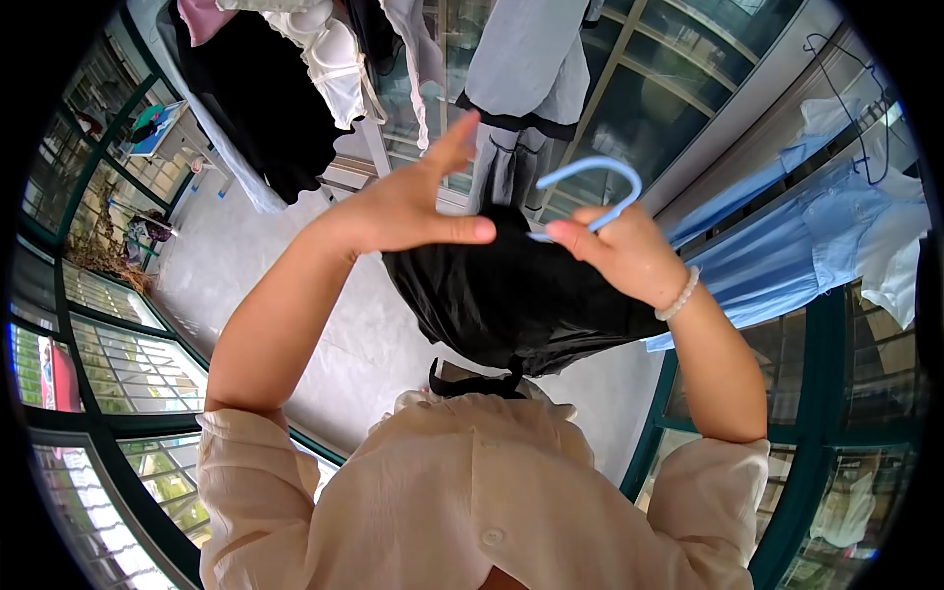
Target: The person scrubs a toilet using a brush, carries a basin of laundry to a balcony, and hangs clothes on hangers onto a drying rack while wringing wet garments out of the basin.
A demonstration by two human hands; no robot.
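My right hand [634, 258], with a beaded bracelet at its wrist, is closed around the neck of a light-blue clothes hanger [621, 177]. The hanger's hook curves up and to the left above the fingers. From the hanger hangs a black garment [511, 295] with a slightly shiny surface; its exact kind is hard to make out. My left hand [418, 202] is open at the garment's upper left, its thumb stretched out to the right and its fingers apart, pointing up. Whether the thumb touches the black cloth cannot be told.
Ahead hang a black garment [251, 88], a white bra [329, 69] and grey clothes [526, 69]. Blue clothes [777, 246] and dark wire hangers [851, 108] are at right. Barred windows [108, 305] flank the pale floor [324, 315]; a table [162, 128] stands far left.
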